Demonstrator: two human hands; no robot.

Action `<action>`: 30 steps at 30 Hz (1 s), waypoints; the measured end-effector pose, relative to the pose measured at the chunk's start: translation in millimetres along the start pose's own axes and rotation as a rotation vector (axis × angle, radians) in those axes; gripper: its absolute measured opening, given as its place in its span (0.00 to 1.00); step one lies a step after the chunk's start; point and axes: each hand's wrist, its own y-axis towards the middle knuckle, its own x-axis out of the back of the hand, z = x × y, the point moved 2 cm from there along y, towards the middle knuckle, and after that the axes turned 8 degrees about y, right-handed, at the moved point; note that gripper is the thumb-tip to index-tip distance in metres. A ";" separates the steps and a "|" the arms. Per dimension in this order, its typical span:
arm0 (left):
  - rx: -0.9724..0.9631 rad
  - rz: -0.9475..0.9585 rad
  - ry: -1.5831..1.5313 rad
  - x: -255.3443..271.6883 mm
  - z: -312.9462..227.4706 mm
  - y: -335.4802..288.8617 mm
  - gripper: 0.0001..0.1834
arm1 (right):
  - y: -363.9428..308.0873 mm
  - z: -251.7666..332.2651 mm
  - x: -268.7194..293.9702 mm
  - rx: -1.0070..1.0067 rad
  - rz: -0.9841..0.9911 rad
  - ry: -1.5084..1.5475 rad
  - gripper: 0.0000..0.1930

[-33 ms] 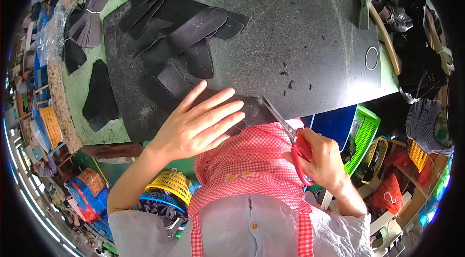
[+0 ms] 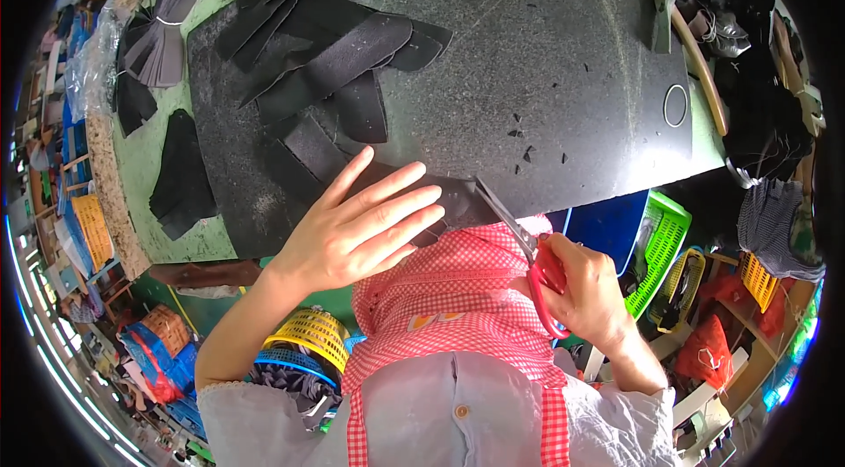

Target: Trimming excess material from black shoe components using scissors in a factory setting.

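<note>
A: In the head view, what are the materials like?

B: A speckled, dark grey mat [image 2: 528, 71] covers most of the table. Flat black strips [image 2: 356, 49], long and round-ended with a finely grained surface, overlap in a heap on it. Tiny dark scraps [image 2: 528, 154] are scattered farther right, near a thin, pale ring [image 2: 675, 106].

A: And the scissors [image 2: 526, 240]?

B: Slim metal blades, glossy red loops. They sit over the mat's near edge, in front of the red-and-white checked apron [image 2: 440, 291]. The long axis runs diagonally: tips away from the wearer and toward the left, loops back toward the right.

A: How are the hands?

B: The right hand [image 2: 591, 291] is wrapped around the red loops. The left hand [image 2: 339, 234] is back upward, fingers fanned apart (the thumb side is partly hidden), beside a dark, smooth-looking piece [image 2: 458, 198] at the blade tips. I can't tell whether it presses on that piece.

A: Are the blades biting into it?

B: Possibly; dark on dark, the contact is hard to read.
</note>
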 end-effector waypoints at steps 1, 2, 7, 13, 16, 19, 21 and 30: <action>0.005 -0.027 -0.008 0.2 -1.1 1.3 0.27 | 0.7 0.5 -0.1 0.012 0.021 -0.017 0.26; -0.023 -0.040 0.000 -0.1 -1.1 -1.3 0.25 | 1.2 1.2 0.0 0.024 0.043 -0.035 0.26; 0.003 -0.112 -0.031 -2.6 -1.4 -3.7 0.19 | -6.1 0.4 3.8 -0.113 0.116 0.043 0.24; 0.018 -0.187 -0.029 -4.4 -3.9 -8.5 0.18 | -17.3 -1.6 -8.0 -0.148 0.197 0.110 0.23; 0.036 -0.118 -0.010 3.3 -5.6 -1.4 0.15 | -18.0 -2.6 -17.8 -0.095 0.168 0.121 0.26; -0.011 -0.190 0.035 -1.4 -4.0 -8.1 0.13 | -18.4 0.3 -21.2 -0.103 0.179 0.133 0.26; -0.017 -0.202 0.025 -2.0 -3.2 -11.2 0.13 | -18.6 1.1 -24.1 -0.062 0.158 0.119 0.27; -0.014 -0.217 0.060 -1.6 -5.3 -8.1 0.13 | -16.1 5.4 -35.4 -0.062 0.157 0.138 0.27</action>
